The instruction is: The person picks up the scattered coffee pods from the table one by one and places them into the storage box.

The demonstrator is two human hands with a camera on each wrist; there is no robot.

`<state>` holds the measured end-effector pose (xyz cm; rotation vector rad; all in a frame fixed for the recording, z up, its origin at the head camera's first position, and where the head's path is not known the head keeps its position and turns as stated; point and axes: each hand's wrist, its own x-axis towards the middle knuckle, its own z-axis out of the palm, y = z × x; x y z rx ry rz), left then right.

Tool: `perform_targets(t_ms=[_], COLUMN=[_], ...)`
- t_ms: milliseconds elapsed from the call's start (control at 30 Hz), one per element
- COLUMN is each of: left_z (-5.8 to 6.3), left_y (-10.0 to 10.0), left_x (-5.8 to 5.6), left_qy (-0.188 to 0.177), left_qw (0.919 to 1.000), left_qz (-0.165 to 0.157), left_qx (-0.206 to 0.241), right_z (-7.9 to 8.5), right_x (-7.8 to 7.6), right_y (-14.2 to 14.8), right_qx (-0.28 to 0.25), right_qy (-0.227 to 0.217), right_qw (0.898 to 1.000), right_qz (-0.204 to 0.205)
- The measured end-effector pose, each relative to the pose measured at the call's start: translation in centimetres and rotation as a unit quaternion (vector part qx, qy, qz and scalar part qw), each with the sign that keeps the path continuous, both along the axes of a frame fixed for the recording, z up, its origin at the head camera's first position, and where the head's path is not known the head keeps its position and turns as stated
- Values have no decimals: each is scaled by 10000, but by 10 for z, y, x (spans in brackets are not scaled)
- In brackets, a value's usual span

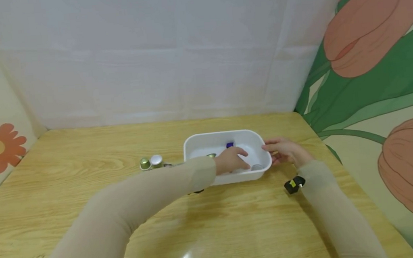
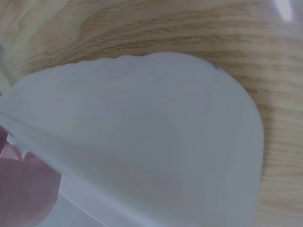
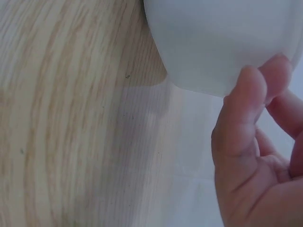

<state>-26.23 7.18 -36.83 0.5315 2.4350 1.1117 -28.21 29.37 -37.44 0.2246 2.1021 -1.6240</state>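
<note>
A white plastic bin [image 1: 228, 179] stands on the wooden table. My left hand [image 1: 230, 160] reaches over its near wall into it, thumb and fingers spread, with nothing visible between them. A pale round coffee capsule [image 1: 257, 167] lies beside those fingertips. Farther back in the bin sit a dark blue capsule [image 1: 230, 145] and a green one, the latter partly covered by the hand. At the bin's right end, my right hand [image 1: 284, 149] holds the rim, thumb over the edge and other fingers along the outer wall [image 3: 208, 42]. The left fingertips are hidden in the left wrist view.
Left of the bin stand a green coffee capsule [image 1: 145, 163] and a silver-lidded capsule [image 1: 156, 161]; something dark beside them is partly hidden by the left sleeve. A small black device [image 1: 294, 184] is at the right wrist. A white cloth [image 1: 150, 68] hangs behind the table.
</note>
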Motion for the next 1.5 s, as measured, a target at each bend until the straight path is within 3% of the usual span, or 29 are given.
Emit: perform_targets(t_ms=[167, 467, 567, 767, 967, 1233, 1500], left_z=[10, 22, 25, 27, 27, 42, 42], left_y=[-9, -38, -49, -70, -94, -128, -147], left_x=[7, 17, 19, 20, 22, 25, 27], left_qy=[-233, -185, -386, -443, -386, -406, -291], left_qw=[9992, 9958, 9934, 9907, 9890, 9883, 9893], left_qz=[-33, -152, -97, 66, 197, 264, 413], left_qx=[313, 885, 1080, 1285, 1414, 1447, 1369], right_z=[-1, 0, 0, -1, 0, 0, 1], right_x=[1, 5, 5, 6, 6, 5, 5], right_y=[1, 4, 5, 5, 3, -1, -2], right_qx=[-89, -6, 41, 86, 40, 69, 131], right_qy=[-4, -38, -5, 28, 43, 86, 98], right_qw=[10000, 10000, 10000, 10000, 10000, 9999, 9998], right_qz=[27, 14, 46, 5, 2, 52, 129])
